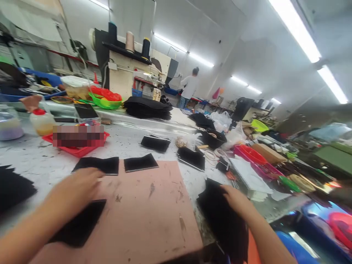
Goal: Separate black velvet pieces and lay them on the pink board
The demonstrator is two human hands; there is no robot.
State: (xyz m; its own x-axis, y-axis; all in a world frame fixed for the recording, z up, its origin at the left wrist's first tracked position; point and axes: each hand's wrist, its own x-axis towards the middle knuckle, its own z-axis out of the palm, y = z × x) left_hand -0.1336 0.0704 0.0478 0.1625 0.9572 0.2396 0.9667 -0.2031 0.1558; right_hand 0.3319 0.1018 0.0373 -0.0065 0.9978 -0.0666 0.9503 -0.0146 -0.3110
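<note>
My left hand (pixel 86 183), blurred, reaches over the left part of a pink board (pixel 148 205). Its fingertips are by a black piece (pixel 106 165) at the board's upper edge; whether they hold it cannot be made out. Beneath the left forearm lies another black piece (pixel 82 225). A third black piece (pixel 140 162) rests along the board's top edge. To the right, my right hand (pixel 232 196) has its fingers closed at the upper edge of a fanned stack of black pieces (pixel 220 220). Its grip is partly hidden by the hand itself.
Black stacks (pixel 191 158) stand beyond the board, with more black pieces (pixel 13 189) at far left. Behind are a red tray (pixel 78 149), a glue bottle (pixel 41 123) and a sewing machine (pixel 121 79). A notebook (pixel 247 174) and pink basket (pixel 255 161) lie right. A person (pixel 188 88) stands far back.
</note>
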